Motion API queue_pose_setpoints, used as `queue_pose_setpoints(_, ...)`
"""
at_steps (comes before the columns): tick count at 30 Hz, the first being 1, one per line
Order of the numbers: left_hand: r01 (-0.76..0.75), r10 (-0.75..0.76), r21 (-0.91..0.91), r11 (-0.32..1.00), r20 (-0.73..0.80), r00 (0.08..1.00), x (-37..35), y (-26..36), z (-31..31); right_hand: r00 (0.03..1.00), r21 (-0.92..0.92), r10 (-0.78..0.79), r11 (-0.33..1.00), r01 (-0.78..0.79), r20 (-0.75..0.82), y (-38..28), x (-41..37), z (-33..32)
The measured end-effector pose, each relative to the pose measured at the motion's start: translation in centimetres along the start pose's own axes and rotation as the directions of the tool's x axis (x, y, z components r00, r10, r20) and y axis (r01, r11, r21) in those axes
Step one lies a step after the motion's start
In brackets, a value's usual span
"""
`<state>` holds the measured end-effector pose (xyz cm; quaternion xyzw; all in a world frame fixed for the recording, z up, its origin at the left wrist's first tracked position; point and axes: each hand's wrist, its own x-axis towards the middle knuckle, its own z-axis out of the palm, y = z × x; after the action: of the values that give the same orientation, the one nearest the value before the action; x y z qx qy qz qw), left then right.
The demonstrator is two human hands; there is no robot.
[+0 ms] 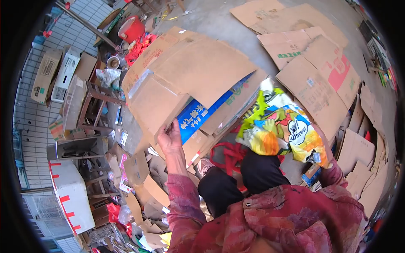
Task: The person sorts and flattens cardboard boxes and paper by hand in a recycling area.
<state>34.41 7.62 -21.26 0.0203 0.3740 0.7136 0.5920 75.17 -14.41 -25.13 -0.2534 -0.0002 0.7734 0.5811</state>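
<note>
My left hand (171, 138) grips the near corner of a brown cardboard sheet (158, 99), palm up and fingers at its edge. The sheet lies on a stack of flattened cardboard, where a blue printed panel (196, 120) shows between layers. At my right side, a colourful printed plastic bag (280, 122), yellow, white and green with cartoon figures, hangs crumpled over my knees. My right hand (324, 145) is at its right edge, gripping it; the fingers are mostly hidden behind the plastic.
More flattened boxes (316, 84) lie to the right, with torn cardboard pieces (356, 152) beyond. A red bucket (131, 28) stands at the far left. Wooden stools (95, 99), a white box (74, 196) and mixed scraps crowd the left. Red strapping (230, 158) lies by my feet.
</note>
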Motion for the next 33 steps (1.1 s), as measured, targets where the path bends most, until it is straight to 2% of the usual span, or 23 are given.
queue_pose_setpoints(2, -0.02, 0.024, -0.03, 0.999, 0.128, 0.991, -1.2, 0.0, 2.9, 0.997, -0.16, -0.057, 0.985, 0.063, 0.042, 0.5, 0.4, 1.2)
queue_pose_setpoints(3, 0.016, -0.008, -0.038, 0.999, 0.18, 0.984, -1.6, 0.1, 4.0, 0.993, -0.28, -0.094, 0.953, 0.112, 0.077, 0.6, 0.7, 1.7)
queue_pose_setpoints(4, 0.019, -0.012, -0.037, 0.999, 0.191, 0.981, -2.2, 0.1, 5.2, 0.979, -0.462, -0.151, 0.864, 0.199, 0.138, 1.0, 1.1, 2.4)
queue_pose_setpoints(5, 0.036, -0.027, -0.036, 0.999, 0.209, 0.978, -3.0, -0.1, 6.4, 0.947, -0.669, -0.21, 0.671, 0.32, 0.243, 0.8, 1.6, 3.0)
queue_pose_setpoints(6, 0.053, -0.043, -0.035, 0.998, 0.228, 0.973, -3.7, -0.2, 7.6, 0.898, -0.796, -0.245, 0.416, 0.439, 0.366, 0.9, 3.1, 3.7)
queue_pose_setpoints(7, 0.058, -0.048, -0.035, 0.998, 0.245, 0.968, -4.2, -0.4, 8.6, 0.85, -0.829, -0.252, 0.215, 0.516, 0.464, 1.1, 4.7, 4.6)
queue_pose_setpoints(9, 0.03, -0.024, -0.02, 0.999, 0.27, 0.963, -4.9, -0.6, 9.8, 0.905, -0.75, -0.044, 0.544, 0.377, 0.422, 1.6, 9.4, 6.1)
queue_pose_setpoints(10, 0.037, -0.03, -0.018, 0.999, 0.282, 0.959, -4.8, -0.6, 9.9, 0.971, -0.597, 0.149, 0.803, -0.009, 0.185, 3.0, 15.5, 4.5)
queue_pose_setpoints(11, 0.028, -0.024, -0.007, 1.0, 0.317, 0.948, -4.7, -0.6, 9.8, 0.942, -0.247, 0.327, 0.91, -0.334, -0.07, 4.4, 21.6, 3.0)
queue_pose_setpoints(12, 0.018, -0.018, 0.004, 1.0, 0.351, 0.936, -4.5, -0.5, 9.6, 0.976, -0.267, 0.205, 0.939, -0.219, -0.078, 5.2, 22.5, 5.9)
queue_pose_setpoints(13, 0.039, -0.041, 0.013, 0.999, 0.368, 0.929, -4.6, -0.3, 9.5, 0.981, -0.24, 0.194, 0.954, -0.182, 0.026, 6.8, 27.9, 2.9)
queue_pose_setpoints(14, 0.04, -0.044, 0.019, 0.999, 0.374, 0.926, -4.6, -0.2, 9.3, 0.995, -0.266, 0.098, 0.959, -0.093, 0.008, 7.1, 28.5, 5.3)
queue_pose_setpoints(15, 0.032, -0.032, 0.007, 0.999, 0.389, 0.921, -4.6, 0.1, 8.9, 0.996, -0.344, 0.052, 0.936, -0.072, -0.067, 7.4, 31.2, 5.4)
queue_pose_setpoints(16, 0.024, -0.02, -0.004, 1.0, 0.402, 0.915, -4.6, 0.3, 8.5, 0.998, -0.316, -0.053, 0.948, 0.044, -0.019, 7.7, 33.5, 5.6)
queue_pose_setpoints(19, 0.035, -0.027, -0.012, 0.999, 0.386, 0.922, -4.7, 1.2, 6.9, 0.946, -0.092, -0.314, 0.948, 0.306, -0.086, 7.1, 38.9, 7.3)
queue_pose_setpoints(21, 0.017, -0.022, 0.019, 1.0, 0.376, 0.926, -4.5, 1.3, 5.6, 0.914, -0.008, -0.395, 0.918, 0.396, -0.09, 6.9, 41.5, 7.0)
queue_pose_setpoints(23, 0.001, -0.018, 0.047, 0.999, 0.37, 0.929, -4.0, 0.8, 3.6, 0.901, 0.04, -0.43, 0.901, 0.433, -0.065, 6.7, 43.9, 6.5)
queue_pose_setpoints(25, -0.043, -0.002, 0.154, 0.987, 0.282, 0.96, -3.7, 0.3, 1.1, 0.898, 0.071, -0.44, 0.895, 0.441, -0.022, 6.9, 45.4, 5.6)
queue_pose_setpoints(28, 0.017, -0.055, 0.212, 0.977, 0.176, 0.983, -2.5, 0.1, -3.0, 0.913, 0.053, -0.406, 0.913, 0.404, 0.035, 7.7, 45.2, 3.8)
queue_pose_setpoints(31, 0.043, -0.062, 0.174, 0.984, 0.099, 0.993, -0.9, 0.3, -6.4, 0.944, -0.028, -0.325, 0.945, 0.327, 0.046, 7.9, 41.4, 0.9)
queue_pose_setpoints(33, 0.061, -0.073, 0.147, 0.987, 0.078, 0.994, -0.1, 0.4, -7.9, 0.97, -0.062, -0.239, 0.97, 0.236, -0.04, 7.2, 37.5, -1.1)
